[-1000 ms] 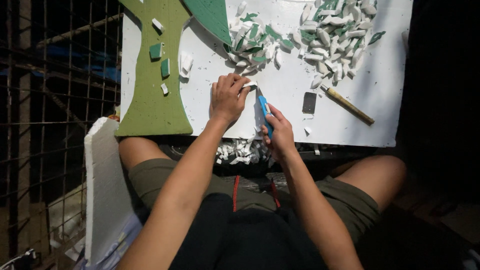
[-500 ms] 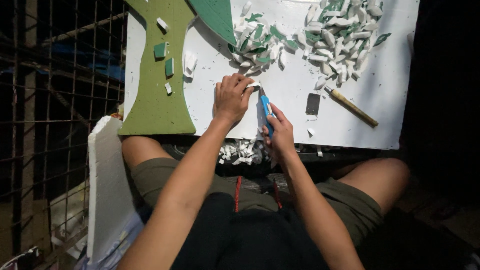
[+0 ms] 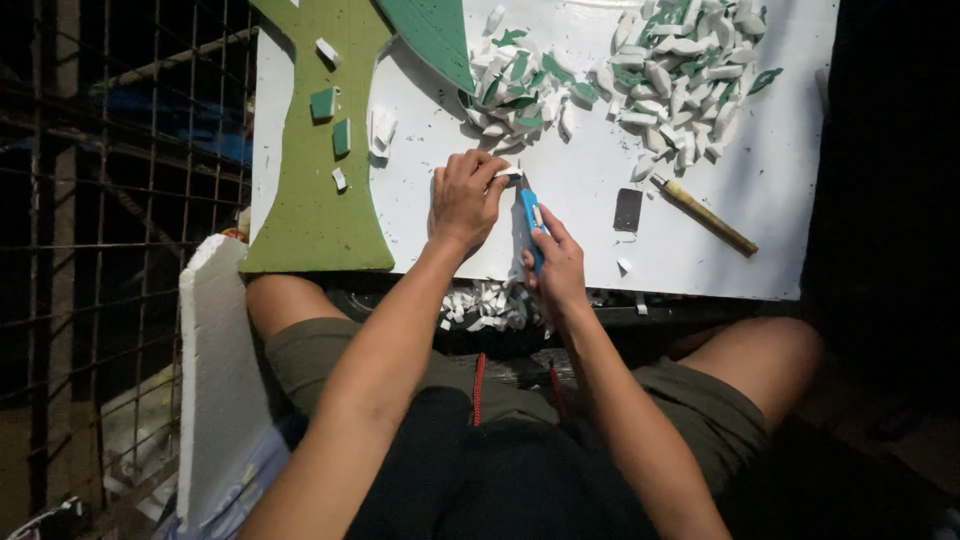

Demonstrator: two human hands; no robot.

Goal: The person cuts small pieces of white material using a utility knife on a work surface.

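My left hand (image 3: 465,196) rests on the white board (image 3: 780,200), its fingertips pinching a small white foam piece (image 3: 508,173). My right hand (image 3: 556,262) grips a blue utility knife (image 3: 529,213), blade tip touching that foam piece. Both hands sit close together near the board's front edge, just right of the green foam tree trunk (image 3: 318,190).
Two heaps of white and green foam leaf pieces (image 3: 680,65) lie at the back of the board. A wooden-handled tool (image 3: 706,214) and a dark small rectangle (image 3: 628,209) lie to the right. Foam scraps (image 3: 490,305) sit at my lap, a white foam slab (image 3: 215,380) and wire grid on the left.
Both hands stay in nearly the same place on the board; the knife and the foam piece have shifted only slightly between my fingers.
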